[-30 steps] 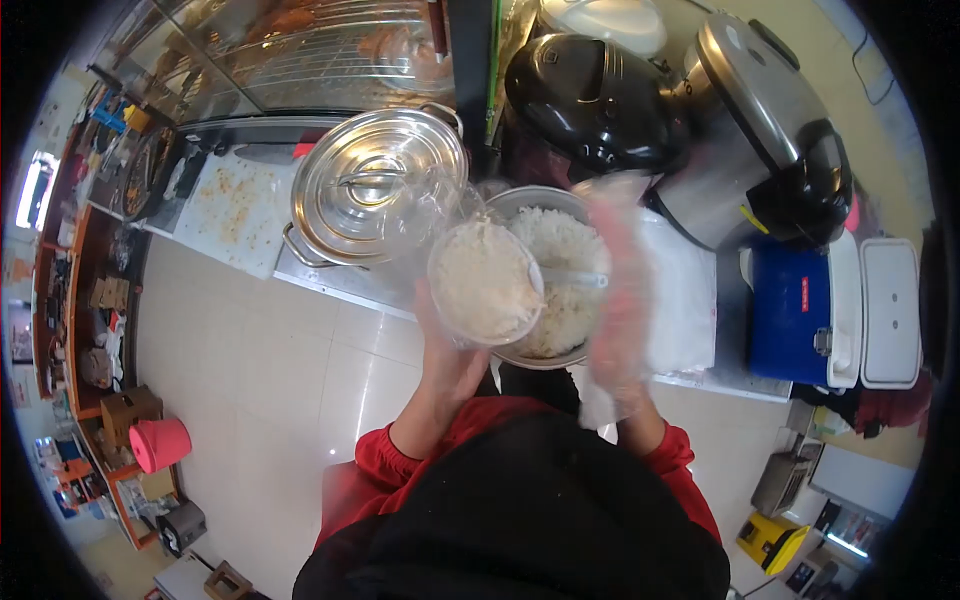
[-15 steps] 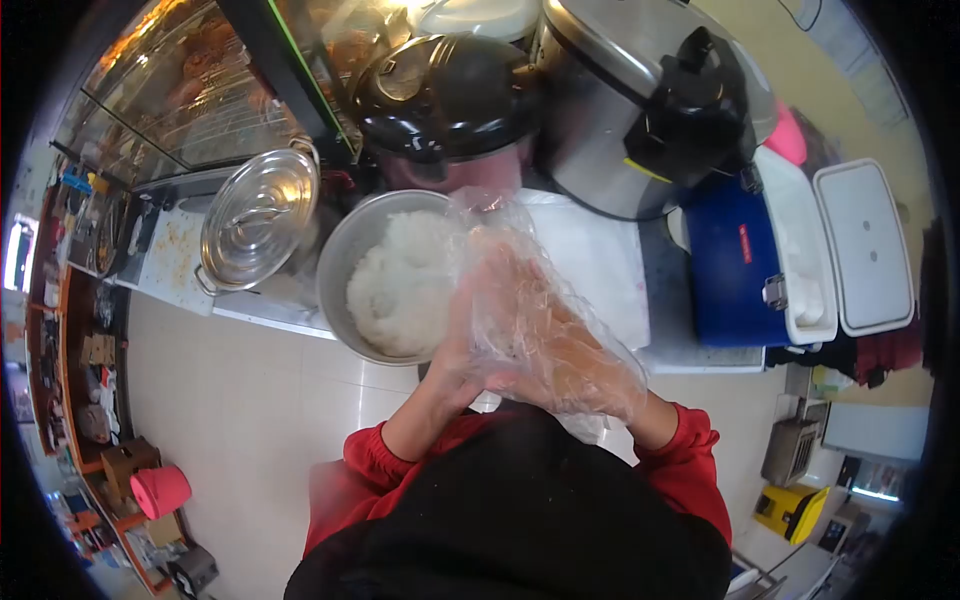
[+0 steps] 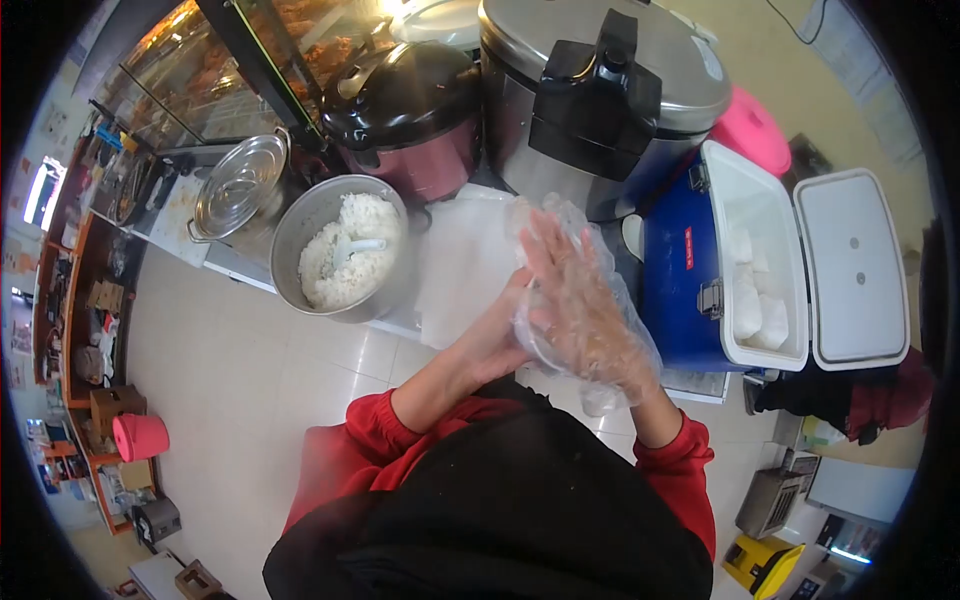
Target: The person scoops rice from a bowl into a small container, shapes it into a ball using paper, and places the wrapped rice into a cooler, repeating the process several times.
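My right hand (image 3: 575,290) is inside a loose clear plastic glove (image 3: 640,350), its fingers stretched out toward the worktop. My bare left hand (image 3: 497,335) grips the glove at the near side of my right palm; its fingertips are partly hidden behind the plastic. Left of both hands stands a metal pot (image 3: 285,285) of white rice (image 3: 330,270), with a pale scoop (image 3: 364,245) stuck in it. White sheets of paper (image 3: 460,250) lie on the worktop just beyond my left hand.
A pink rice cooker (image 3: 425,165) and a large steel cooker (image 3: 515,150) stand at the back. On the right is an open blue cool box (image 3: 680,290) with white packets (image 3: 765,315) inside. A lidded steel pot (image 3: 240,185) stands at left, below a glass food cabinet (image 3: 180,90).
The view has swung right, so the rice pot sits farther left. The glove now fits over my right fingers, and my left hand has shifted to its near side. The scoop has come into sight.
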Demonstrator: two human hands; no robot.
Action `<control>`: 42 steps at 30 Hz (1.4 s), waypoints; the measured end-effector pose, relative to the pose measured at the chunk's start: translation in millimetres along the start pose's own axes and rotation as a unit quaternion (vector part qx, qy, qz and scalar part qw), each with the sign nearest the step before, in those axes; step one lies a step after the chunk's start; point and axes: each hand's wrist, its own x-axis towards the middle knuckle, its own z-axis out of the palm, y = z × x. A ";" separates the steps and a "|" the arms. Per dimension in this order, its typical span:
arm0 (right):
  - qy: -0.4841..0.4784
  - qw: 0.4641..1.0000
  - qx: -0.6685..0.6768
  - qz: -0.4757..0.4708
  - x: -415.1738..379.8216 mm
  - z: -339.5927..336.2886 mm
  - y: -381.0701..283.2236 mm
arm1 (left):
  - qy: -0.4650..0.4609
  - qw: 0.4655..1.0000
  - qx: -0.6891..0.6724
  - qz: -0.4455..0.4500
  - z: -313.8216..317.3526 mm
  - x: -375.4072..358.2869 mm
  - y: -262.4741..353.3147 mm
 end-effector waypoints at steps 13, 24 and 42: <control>0.188 0.958 0.216 0.013 -9.4 -24.8 4.8 | 0.015 1.000 0.012 -0.010 -2.7 -2.2 -1.0; 0.227 0.453 0.834 0.220 -59.1 116.8 14.0 | 0.239 0.423 0.790 0.373 -22.3 -8.5 10.6; 0.347 0.921 -0.118 0.132 17.0 122.0 55.0 | 0.156 0.512 0.823 0.189 -195.0 12.8 -38.7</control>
